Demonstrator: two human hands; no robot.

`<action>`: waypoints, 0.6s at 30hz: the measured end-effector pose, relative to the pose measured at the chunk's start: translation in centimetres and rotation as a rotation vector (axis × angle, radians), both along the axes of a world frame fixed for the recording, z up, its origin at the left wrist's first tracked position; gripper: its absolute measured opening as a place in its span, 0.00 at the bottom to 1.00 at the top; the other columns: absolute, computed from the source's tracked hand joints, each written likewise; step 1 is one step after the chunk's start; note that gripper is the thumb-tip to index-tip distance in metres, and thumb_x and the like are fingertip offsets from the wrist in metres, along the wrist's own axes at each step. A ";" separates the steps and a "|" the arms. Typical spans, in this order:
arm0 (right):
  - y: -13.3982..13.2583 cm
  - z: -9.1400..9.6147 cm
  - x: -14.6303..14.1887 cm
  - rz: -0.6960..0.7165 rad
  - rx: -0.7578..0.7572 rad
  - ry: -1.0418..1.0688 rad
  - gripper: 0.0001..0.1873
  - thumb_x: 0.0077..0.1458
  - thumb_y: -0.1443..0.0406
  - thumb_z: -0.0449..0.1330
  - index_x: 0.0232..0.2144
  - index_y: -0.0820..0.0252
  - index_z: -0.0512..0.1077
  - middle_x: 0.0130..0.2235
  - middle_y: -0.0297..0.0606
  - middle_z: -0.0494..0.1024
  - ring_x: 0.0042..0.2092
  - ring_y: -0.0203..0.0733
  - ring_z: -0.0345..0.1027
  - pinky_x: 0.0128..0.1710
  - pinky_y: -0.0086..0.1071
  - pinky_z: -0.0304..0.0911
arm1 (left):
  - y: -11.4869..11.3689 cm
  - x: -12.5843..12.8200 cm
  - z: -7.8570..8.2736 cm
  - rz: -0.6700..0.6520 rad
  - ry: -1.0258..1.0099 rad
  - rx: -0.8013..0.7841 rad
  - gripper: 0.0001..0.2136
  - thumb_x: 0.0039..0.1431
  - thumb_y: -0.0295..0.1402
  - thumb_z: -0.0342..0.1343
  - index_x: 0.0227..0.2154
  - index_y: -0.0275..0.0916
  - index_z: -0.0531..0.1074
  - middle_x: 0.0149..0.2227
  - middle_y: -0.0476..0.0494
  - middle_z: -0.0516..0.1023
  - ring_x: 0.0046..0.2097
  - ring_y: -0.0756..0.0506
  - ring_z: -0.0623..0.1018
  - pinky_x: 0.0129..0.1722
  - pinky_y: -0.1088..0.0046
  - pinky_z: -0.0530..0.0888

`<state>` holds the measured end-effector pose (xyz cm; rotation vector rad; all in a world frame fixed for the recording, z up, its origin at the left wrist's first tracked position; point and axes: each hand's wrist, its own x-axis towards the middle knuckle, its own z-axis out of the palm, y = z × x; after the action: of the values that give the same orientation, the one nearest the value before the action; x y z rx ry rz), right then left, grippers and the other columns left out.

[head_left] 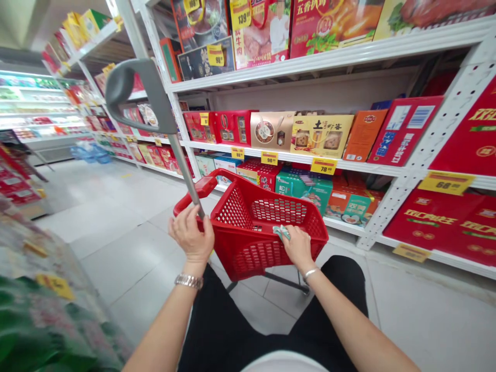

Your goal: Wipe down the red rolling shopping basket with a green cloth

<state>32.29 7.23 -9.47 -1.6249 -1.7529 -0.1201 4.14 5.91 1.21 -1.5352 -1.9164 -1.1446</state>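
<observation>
My left hand [191, 233] is wrapped around the thin grey pole [185, 168] of a red plastic mesh shopping basket trolley [248, 243]. A curved grey handle [135, 93] tops that pole, well above my hand. My right hand [298, 248] rests at the basket's near rim, its fingers over a small teal-and-white packet [281, 232]. The packet looks soft, perhaps a tissue pack, and is partly hidden by my fingers. Little of the basket's inside shows, and I see nothing else in it.
White metal shelves [387, 165] with red and gold gift boxes and yellow price tags stand close on the right. A tiled aisle floor [124, 258] runs ahead to a lit refrigerated cabinet [34, 103]. Blurred green goods [39, 330] stand close at lower left.
</observation>
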 end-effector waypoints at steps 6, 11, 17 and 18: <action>-3.1 0.5 -4.1 0.234 -0.011 0.060 0.10 0.60 0.69 0.56 0.43 0.56 0.73 0.38 0.42 0.77 0.39 0.47 0.71 0.40 0.35 0.62 | -0.9 6.6 -4.4 -0.314 0.026 -0.214 0.20 0.68 0.39 0.42 0.54 0.38 0.72 0.57 0.35 0.75 0.62 0.42 0.70 0.69 0.55 0.52; -5.3 1.8 -6.2 0.479 -0.097 0.024 0.14 0.58 0.72 0.56 0.45 0.54 0.72 0.42 0.41 0.78 0.42 0.46 0.72 0.43 0.35 0.65 | 0.8 7.6 -5.6 -0.388 0.022 -0.432 0.21 0.69 0.39 0.40 0.56 0.42 0.72 0.59 0.40 0.75 0.65 0.38 0.67 0.69 0.42 0.45; -6.7 3.0 -6.2 0.481 -0.270 0.025 0.10 0.61 0.68 0.57 0.45 0.56 0.73 0.42 0.42 0.79 0.43 0.45 0.74 0.42 0.32 0.64 | 1.6 4.9 -5.3 -0.410 0.131 -0.567 0.20 0.70 0.39 0.39 0.54 0.49 0.75 0.61 0.46 0.73 0.68 0.37 0.62 0.68 0.38 0.44; -6.8 3.0 -5.7 0.487 -0.282 0.054 0.09 0.61 0.67 0.57 0.44 0.56 0.74 0.41 0.42 0.79 0.42 0.45 0.74 0.42 0.32 0.64 | 1.7 4.6 -5.2 -0.414 0.146 -0.585 0.21 0.70 0.40 0.39 0.53 0.49 0.76 0.61 0.46 0.73 0.68 0.37 0.62 0.67 0.37 0.44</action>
<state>26.56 0.42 -6.51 -1.3201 -2.1404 0.4123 8.69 7.60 -4.00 -2.3368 -1.9878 -0.5995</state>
